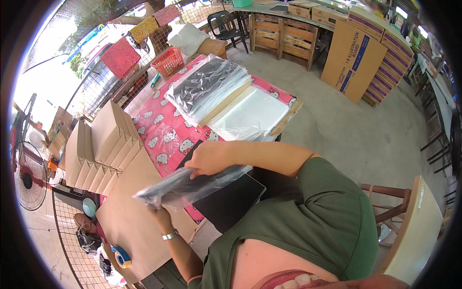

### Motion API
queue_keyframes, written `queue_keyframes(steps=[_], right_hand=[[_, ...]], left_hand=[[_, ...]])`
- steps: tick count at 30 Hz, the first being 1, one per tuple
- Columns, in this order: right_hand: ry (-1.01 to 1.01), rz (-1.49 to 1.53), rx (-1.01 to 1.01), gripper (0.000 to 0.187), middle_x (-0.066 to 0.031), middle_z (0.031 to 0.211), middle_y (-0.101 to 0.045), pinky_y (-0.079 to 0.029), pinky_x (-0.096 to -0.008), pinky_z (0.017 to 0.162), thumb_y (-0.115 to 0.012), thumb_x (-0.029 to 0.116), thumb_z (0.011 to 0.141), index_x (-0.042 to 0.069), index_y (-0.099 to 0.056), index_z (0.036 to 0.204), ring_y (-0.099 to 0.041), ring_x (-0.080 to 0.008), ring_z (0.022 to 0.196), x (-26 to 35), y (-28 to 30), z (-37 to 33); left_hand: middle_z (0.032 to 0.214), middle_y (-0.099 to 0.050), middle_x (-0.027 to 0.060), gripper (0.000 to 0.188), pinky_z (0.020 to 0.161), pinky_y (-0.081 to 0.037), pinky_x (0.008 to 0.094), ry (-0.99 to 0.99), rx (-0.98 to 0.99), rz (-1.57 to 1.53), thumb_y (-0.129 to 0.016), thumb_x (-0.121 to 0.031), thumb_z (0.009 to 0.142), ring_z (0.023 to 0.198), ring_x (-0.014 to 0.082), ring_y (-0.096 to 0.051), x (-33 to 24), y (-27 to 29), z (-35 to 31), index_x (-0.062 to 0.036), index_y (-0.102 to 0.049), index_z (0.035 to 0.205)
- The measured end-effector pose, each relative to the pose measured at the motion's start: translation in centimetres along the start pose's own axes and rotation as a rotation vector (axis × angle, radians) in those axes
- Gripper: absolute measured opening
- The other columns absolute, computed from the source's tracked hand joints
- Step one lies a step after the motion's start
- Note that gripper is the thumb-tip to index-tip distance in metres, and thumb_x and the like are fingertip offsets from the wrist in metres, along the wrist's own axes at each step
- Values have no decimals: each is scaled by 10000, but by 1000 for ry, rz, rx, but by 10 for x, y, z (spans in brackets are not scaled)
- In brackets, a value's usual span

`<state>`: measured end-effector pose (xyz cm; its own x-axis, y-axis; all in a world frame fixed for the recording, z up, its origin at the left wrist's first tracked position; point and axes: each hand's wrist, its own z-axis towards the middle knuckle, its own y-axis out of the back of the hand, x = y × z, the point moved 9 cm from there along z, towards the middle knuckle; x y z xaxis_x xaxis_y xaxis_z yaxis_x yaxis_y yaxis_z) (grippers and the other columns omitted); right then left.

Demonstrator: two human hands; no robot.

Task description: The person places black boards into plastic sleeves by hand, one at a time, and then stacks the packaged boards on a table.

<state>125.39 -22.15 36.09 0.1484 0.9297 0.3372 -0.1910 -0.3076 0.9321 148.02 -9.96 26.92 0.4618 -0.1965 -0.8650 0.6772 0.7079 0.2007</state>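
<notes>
Tilted between my hands is a flat pack in clear plastic (187,190), with dark sheets or boards inside. My right hand (206,159) is closed on its upper edge. At the lower left end, my left hand (161,216), with a metal watch at the wrist, holds the pack from below; its fingers are mostly hidden behind the plastic. Under and beside the pack lies a black board (233,202) close to my body. Beyond my right forearm is a stack of clear plastic sleeves (255,113), next to a pile of plastic-wrapped black boards (207,84).
A pink patterned cover (161,113) lies over the table. Brown-wrapped packs (108,139) stand stacked at left, beside a large brown paper sheet (139,221) bearing a blue tape roll (121,256). A red basket (167,61) sits at the far edge. Cartons (353,60) stand on the floor right.
</notes>
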Motion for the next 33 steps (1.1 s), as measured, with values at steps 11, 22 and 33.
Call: queue_keyframes(steps=[11, 22, 33], right_hand=[[-7, 523, -317, 328, -190, 688, -560, -430, -404, 609, -606, 283, 857, 5, -545, 1021, -571, -329, 641, -33, 23, -36], [63, 668, -815, 359, -109, 930, -648, -477, -357, 786, -686, 280, 797, 89, -579, 1082, -637, -259, 885, -15, 74, -36], [-48, 793, -813, 265, -69, 801, -636, -460, -290, 684, -701, 229, 803, 38, -616, 966, -564, -120, 725, -42, 62, -55]], left_hand=[[902, -570, 154, 225, 761, -430, 360, -713, -32, 483, -537, -47, 832, 851, 293, -551, -257, -74, 56, -2, -621, 1036], [803, -554, 96, 130, 709, -422, 356, -600, 192, 510, -606, -31, 770, 757, 258, -529, -244, -130, 39, -14, -658, 888], [1337, -418, 153, 719, 1017, -316, 417, -307, -159, 73, -584, -420, 854, 1244, 256, -389, -108, 30, 4, 20, -308, 1352]])
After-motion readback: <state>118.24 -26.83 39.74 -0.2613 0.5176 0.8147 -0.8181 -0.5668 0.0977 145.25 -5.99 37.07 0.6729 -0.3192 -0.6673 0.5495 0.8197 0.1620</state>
